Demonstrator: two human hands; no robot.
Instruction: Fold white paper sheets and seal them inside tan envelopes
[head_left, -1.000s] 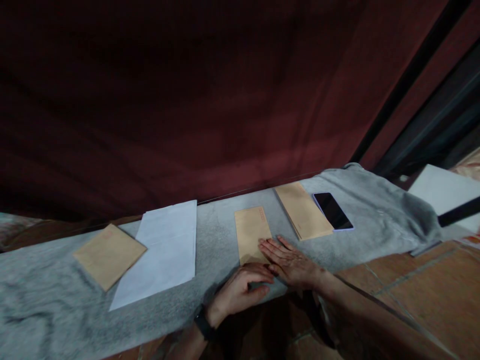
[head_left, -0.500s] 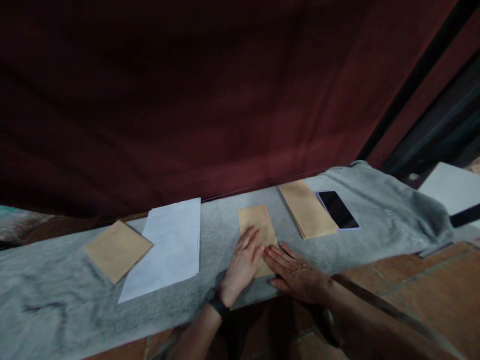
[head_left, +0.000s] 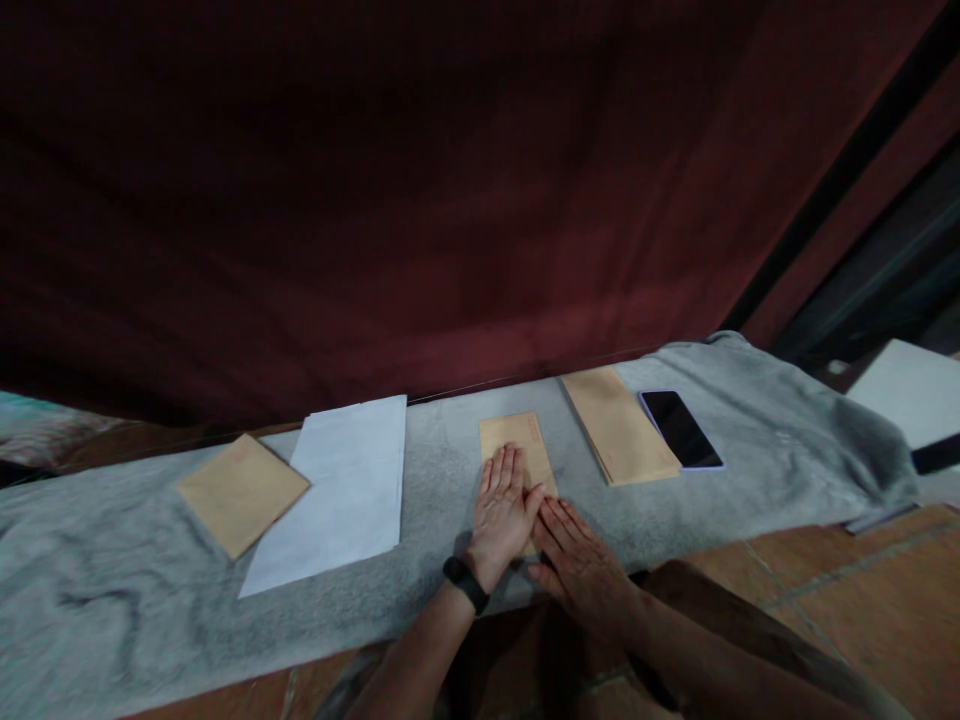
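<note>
Resting the left hand [head_left: 502, 508] palm down on the brown envelope [head_left: 495, 434], between the front and back edges of the grey cloth [head_left: 439, 465]; reaching to that envelope's right long side, toward its front end, with the fingertips of the right hand [head_left: 581, 565]; sitting nearer with the left hand, directly on top, than with the right, off to the side and closer to the cloth's front edge; aiming the envelope's long axis from front edge to back edge, with a slight leftward lean at the far end; showing that far end bare beyond the left fingertips; clenching neither hand and grasping nothing, with both extended flat; leaving any downward pressure impossible to tell.

Hiding most of the envelope's front end beneath the left palm and wrist; leaving unclear any overlap of the right fingertips with the paper; showing the red print at the far right corner too small for reading; cutting off the cloth's left end at the frame, likewise a pale flat object [head_left: 911, 390] past its right end.
</note>
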